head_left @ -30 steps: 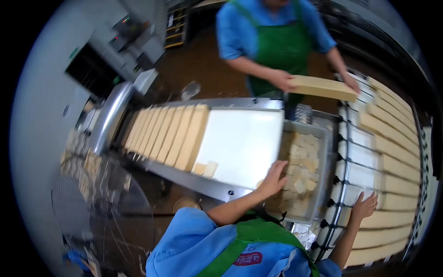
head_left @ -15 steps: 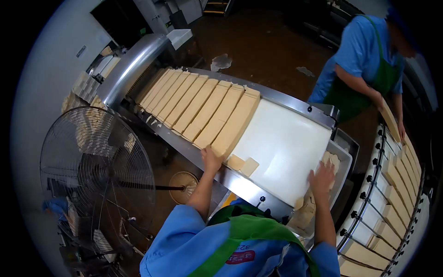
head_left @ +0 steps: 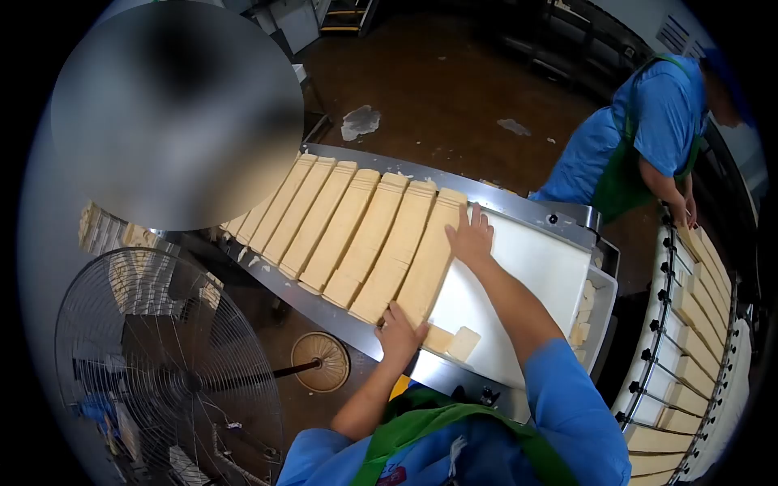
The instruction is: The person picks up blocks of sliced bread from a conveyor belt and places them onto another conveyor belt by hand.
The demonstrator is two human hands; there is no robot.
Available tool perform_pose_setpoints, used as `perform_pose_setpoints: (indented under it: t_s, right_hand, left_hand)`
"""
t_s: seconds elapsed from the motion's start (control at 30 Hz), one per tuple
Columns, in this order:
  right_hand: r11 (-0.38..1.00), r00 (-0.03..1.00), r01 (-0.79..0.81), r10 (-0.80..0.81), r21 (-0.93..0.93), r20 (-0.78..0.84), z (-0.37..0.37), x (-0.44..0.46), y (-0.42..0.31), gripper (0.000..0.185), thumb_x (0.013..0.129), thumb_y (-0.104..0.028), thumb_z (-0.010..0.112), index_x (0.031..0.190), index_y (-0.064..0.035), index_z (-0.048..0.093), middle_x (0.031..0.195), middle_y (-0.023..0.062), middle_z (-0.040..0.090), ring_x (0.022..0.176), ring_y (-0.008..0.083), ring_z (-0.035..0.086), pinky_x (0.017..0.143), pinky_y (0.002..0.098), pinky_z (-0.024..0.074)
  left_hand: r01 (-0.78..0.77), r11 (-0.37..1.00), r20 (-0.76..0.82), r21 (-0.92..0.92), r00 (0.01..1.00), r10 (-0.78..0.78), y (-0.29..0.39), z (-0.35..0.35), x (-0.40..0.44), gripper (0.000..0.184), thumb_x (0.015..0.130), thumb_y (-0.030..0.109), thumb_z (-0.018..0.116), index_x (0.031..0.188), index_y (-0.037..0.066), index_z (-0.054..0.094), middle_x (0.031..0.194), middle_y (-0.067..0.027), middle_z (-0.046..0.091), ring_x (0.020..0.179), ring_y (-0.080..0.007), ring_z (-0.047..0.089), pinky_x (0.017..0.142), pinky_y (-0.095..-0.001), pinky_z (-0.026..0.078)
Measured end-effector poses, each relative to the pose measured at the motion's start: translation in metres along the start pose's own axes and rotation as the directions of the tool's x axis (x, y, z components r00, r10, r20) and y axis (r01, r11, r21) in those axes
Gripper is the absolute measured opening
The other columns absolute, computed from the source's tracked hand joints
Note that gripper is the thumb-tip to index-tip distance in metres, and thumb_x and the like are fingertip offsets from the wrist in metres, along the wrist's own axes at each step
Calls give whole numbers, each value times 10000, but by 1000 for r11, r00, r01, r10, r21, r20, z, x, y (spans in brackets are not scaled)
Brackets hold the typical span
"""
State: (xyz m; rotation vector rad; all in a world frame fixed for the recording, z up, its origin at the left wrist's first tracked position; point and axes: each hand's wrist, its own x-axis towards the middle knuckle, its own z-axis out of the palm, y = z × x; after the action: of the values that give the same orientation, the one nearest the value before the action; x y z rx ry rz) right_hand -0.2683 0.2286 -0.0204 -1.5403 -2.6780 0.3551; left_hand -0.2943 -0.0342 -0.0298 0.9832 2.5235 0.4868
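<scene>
Several pale yellow, long layered slabs lie side by side across the white conveyor belt [head_left: 510, 283]. At the right end of the row is the last slab [head_left: 433, 259]. Around its near end my left hand [head_left: 399, 336] is closed, thumb on one side and fingers on the other. My right hand [head_left: 472, 236] lies against the far part of the same slab, fingers spread and holding nothing. Two small flat pieces [head_left: 463, 343] of the same pale material rest on the belt by my left hand.
A large wire fan [head_left: 190, 381] stands at left. A blurred grey disc [head_left: 178, 113] covers the upper left. A white bin [head_left: 604, 312] with scraps sits past the belt's end. At right, a co-worker [head_left: 660, 121] bends over another conveyor [head_left: 648, 340] with slabs.
My right hand has moved from the scrap bin, leftward and away from me, to the last slab. My left hand stays at its near end. The co-worker's slab has been lowered.
</scene>
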Motion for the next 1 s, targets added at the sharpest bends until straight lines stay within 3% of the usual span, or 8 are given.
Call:
perform_pose_setpoints:
  t_s: [0.2, 0.3, 0.37, 0.6, 0.63, 0.7, 0.8, 1.0]
  right_hand:
    - [995, 992, -64, 56, 71, 114, -5, 46, -31, 710, 879, -578, 430, 1462, -213, 256, 1529, 167, 142, 1338, 362, 265, 1055, 483, 279]
    - [986, 980, -137, 121, 94, 158, -4, 42, -32, 784, 831, -616, 480, 1461, -209, 251, 1522, 180, 157, 1382, 393, 181, 1072, 524, 259]
    - [956, 978, -206, 194, 207, 76, 8, 39, -13, 809, 746, -463, 652, 1422, -168, 318, 1480, 224, 236, 1383, 390, 180, 1097, 508, 233]
    - [712, 758, -647, 639, 271, 131, -63, -36, 121, 902, 692, -417, 704, 1407, -44, 299, 1483, 219, 172, 1269, 456, 346, 1054, 503, 322]
    - [757, 773, -611, 634, 232, -32, -38, -46, 161, 984, 690, -463, 710, 1424, 5, 251, 1520, 220, 66, 1301, 458, 316, 1063, 485, 319]
    - [613, 698, -662, 714, 430, 56, -68, -88, 180, 1089, 676, -533, 720, 1441, 20, 177, 1521, 245, -54, 1383, 406, 180, 1108, 505, 213]
    - [551, 622, -715, 782, 431, 31, -65, -131, 244, 1059, 731, -496, 678, 1453, 23, 104, 1515, 266, -12, 1401, 404, 94, 1122, 478, 191]
    - [334, 238, -540, 941, 772, -240, -129, -297, 327, 847, 688, -364, 697, 1305, -23, 228, 1272, 263, 314, 1073, 474, 484, 917, 502, 430]
  left_hand:
    - [-74, 986, -37, 152, 996, 81, -5, 13, 2, 993, 762, 581, 623, 1342, -123, 231, 1217, -303, 435, 1069, -403, 505, 933, -589, 322]
    - [-69, 990, -61, 125, 995, 77, -4, 16, 3, 993, 736, 543, 666, 1336, -120, 233, 1187, -306, 436, 863, -392, 597, 692, -457, 503]
    - [-90, 989, -44, 116, 994, 95, -3, 12, 3, 970, 720, 501, 695, 1328, -105, 244, 1160, -299, 447, 805, -380, 614, 599, -441, 516]
    - [-209, 938, 343, -278, 890, 300, 40, 15, -3, 916, 677, 363, 758, 1371, 65, 239, 1181, -285, 386, 896, -450, 587, 801, -475, 512]
    - [-224, 925, 420, -308, 840, 343, 55, 16, -5, 930, 666, 367, 761, 1377, 79, 235, 1196, -288, 372, 915, -456, 581, 827, -472, 507]
    - [-288, 939, 443, -187, 829, 343, 87, 36, -14, 869, 673, 381, 752, 1324, 62, 274, 1208, -307, 363, 903, -468, 584, 819, -480, 512]
    - [-467, 869, 283, -160, 822, 494, 131, 48, -34, 717, 688, 227, 768, 1228, -23, 369, 1168, -320, 438, 1099, -462, 457, 886, -495, 453]
    - [-688, 620, 77, -378, 644, 762, 219, 81, -102, 728, 681, 22, 687, 1323, 31, 346, 1296, -303, 247, 1144, -451, 401, 982, -432, 374]
